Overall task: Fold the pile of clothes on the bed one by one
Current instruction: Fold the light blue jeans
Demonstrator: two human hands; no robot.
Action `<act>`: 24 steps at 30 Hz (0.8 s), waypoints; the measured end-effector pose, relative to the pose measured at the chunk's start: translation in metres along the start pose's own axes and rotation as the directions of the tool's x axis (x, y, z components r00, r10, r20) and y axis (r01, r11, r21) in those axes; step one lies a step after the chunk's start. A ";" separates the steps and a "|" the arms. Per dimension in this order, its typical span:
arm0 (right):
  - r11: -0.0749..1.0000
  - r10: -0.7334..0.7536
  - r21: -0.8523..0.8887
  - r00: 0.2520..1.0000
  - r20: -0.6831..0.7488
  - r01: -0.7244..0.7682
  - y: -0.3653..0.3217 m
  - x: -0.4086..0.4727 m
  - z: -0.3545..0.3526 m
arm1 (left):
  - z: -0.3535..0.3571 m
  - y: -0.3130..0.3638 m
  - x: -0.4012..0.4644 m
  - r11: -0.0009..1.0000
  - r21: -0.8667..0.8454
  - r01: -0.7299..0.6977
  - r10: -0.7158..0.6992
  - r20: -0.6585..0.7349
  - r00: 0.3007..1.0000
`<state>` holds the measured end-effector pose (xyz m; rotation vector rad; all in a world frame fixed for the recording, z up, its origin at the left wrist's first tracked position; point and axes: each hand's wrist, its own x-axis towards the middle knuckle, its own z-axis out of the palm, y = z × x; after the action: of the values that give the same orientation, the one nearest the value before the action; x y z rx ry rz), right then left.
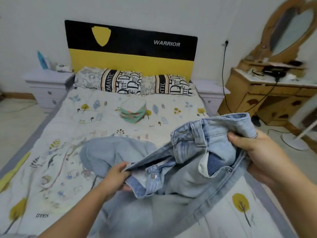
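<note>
A pair of light blue jeans point(188, 177) is lifted above the bed point(51, 169), waistband toward me and unbuttoned, legs trailing down over the near edge. My left hand point(116, 177) pinches the waistband beside the metal button. My right hand point(257, 152) grips the other side of the waistband, thumb on top of the denim. Behind the jeans a pale blue garment point(109, 152) lies crumpled on the quilt. A folded green and white piece point(133, 110) sits in a neat stack near the pillows.
Two patterned pillows point(120, 81) lean against a black and yellow headboard point(132, 48). White nightstands point(48, 86) flank the bed. A wooden dresser point(267, 97) with an oval mirror stands at the right, a fan base point(293, 141) on the floor beside it.
</note>
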<state>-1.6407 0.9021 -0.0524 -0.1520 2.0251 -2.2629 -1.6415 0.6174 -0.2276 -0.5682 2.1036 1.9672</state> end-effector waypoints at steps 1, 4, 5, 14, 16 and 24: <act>1.000 0.016 0.011 0.999 -0.050 -0.015 -0.007 -0.008 -0.001 | -0.009 0.013 -0.008 0.999 -0.043 -0.032 0.031 -0.015 0.999; 0.998 0.063 -0.011 0.981 -0.185 -0.066 -0.011 -0.028 -0.004 | -0.034 0.063 -0.034 0.977 -0.129 -0.172 0.167 -0.047 0.985; 0.996 0.081 -0.005 0.972 -0.222 -0.084 -0.012 -0.037 -0.002 | -0.041 0.080 -0.043 0.967 -0.137 -0.214 0.209 -0.052 0.977; 0.991 0.112 0.103 0.931 -0.348 -0.081 -0.023 -0.110 0.015 | -0.094 0.160 -0.132 0.636 0.539 -0.552 0.575 0.146 0.805; 0.991 0.101 0.116 0.931 -0.352 -0.064 -0.031 -0.127 0.021 | -0.100 0.172 -0.147 0.572 0.583 -0.577 0.646 0.114 0.755; 0.993 -0.025 0.096 0.901 -0.433 0.074 -0.066 -0.199 0.036 | -0.098 0.213 -0.205 0.701 0.150 -0.697 0.681 0.148 0.717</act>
<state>-1.4395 0.9017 0.0159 0.3446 2.0914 -2.6200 -1.5330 0.5561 0.0576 0.4267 2.6648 1.9937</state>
